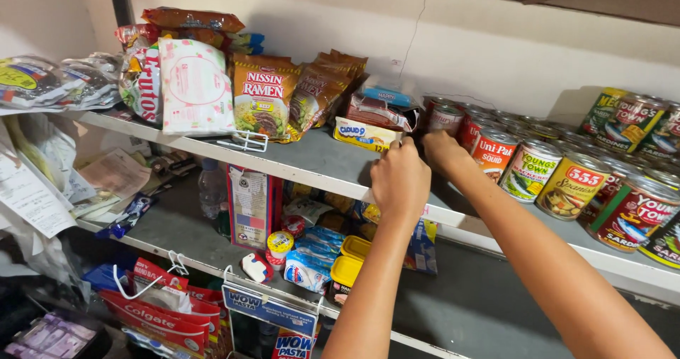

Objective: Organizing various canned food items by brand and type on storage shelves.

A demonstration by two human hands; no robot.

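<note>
Both hands reach onto the upper shelf (319,162), the left hand (400,180) with its grip closed on the end of a flat yellow box (365,135), the right hand (440,150) just beside the cans (496,154), its grip hidden.

2 bare, seemingly sleeveless forearms

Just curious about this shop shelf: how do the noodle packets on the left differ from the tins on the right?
The noodle packets are soft, flat pouches leaning upright against each other; the tins are rigid round cylinders standing on their bases. The packets are mostly orange; the tins carry red, green and yellow labels. Both sit on the same top shelf.
</note>
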